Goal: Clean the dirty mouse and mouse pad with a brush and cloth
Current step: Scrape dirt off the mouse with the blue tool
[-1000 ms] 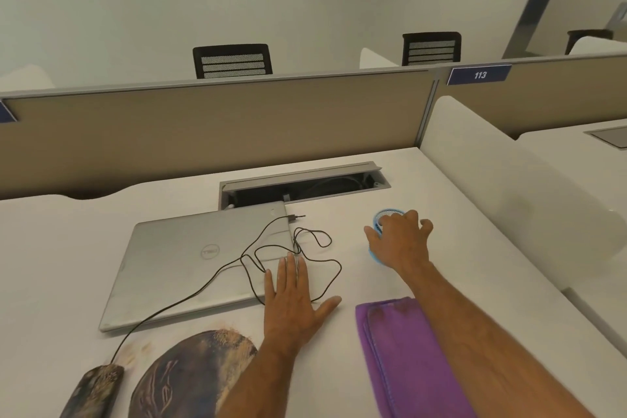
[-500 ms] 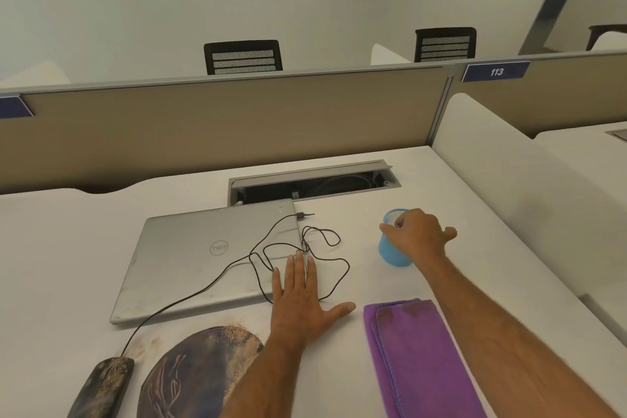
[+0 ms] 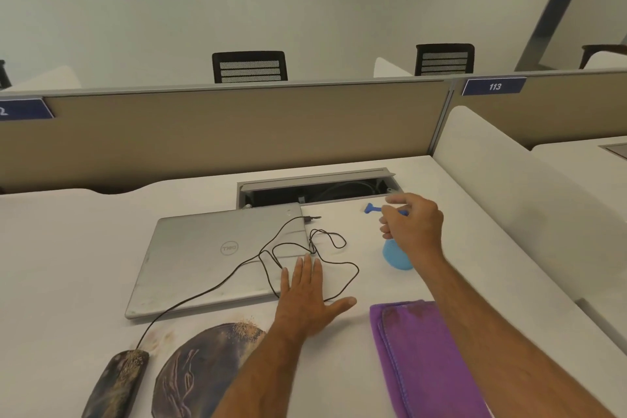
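Observation:
At the bottom left lies the dirty mouse point(image 3: 117, 380), speckled with sandy grit, and the round dark mouse pad point(image 3: 200, 370) beside it carries grit on its top edge. A folded purple cloth point(image 3: 424, 360) lies at the lower right. My right hand point(image 3: 412, 229) pinches a slim blue brush point(image 3: 371, 209) and holds it level above a light blue cup point(image 3: 395, 258); the hand hides most of the brush. With fingers straight, my left hand point(image 3: 307, 297) rests flat on the desk at the laptop's front corner, over the mouse cable.
A closed silver laptop point(image 3: 217, 254) lies behind the pad, with the black mouse cable point(image 3: 334, 270) looped across it. Behind it is an open cable tray point(image 3: 315, 192) in the desk. A beige partition point(image 3: 220, 132) closes the back and a white divider point(image 3: 502, 200) the right.
My right hand rose from the blue cup and drew the blue brush out of it. My left hand stayed flat on the desk.

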